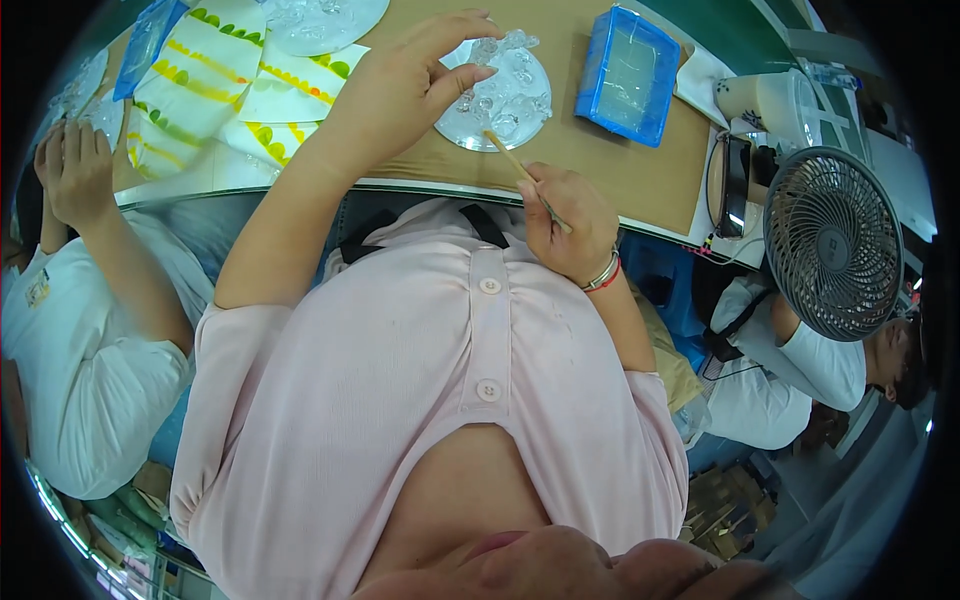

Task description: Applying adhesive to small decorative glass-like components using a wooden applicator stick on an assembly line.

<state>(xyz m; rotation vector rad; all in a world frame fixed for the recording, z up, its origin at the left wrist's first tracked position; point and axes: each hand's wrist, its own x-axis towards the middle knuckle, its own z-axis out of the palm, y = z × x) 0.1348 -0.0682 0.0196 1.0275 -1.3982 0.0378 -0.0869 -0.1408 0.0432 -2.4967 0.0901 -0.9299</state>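
And here is the right hand, at 5 o'clock from the round whitish plate, thumb and fingers clamped firmly on a slim tan wood-coloured stick! The stick slants toward 11 o'clock, its far tip at the plate's lower edge. On the plate, a scatter of small clear, glassy-looking pieces. Over at 10 o'clock, the left hand leans in, thumb and index fingertips apart, clear bits showing between them; whether they grip any, one cannot tell. Out at 3 o'clock, just beyond the plate, sits a blue rectangular plastic tray; farther at 4 o'clock, a dark round fan. White sheets with green, yellow and orange patterns spread at 9 o'clock.
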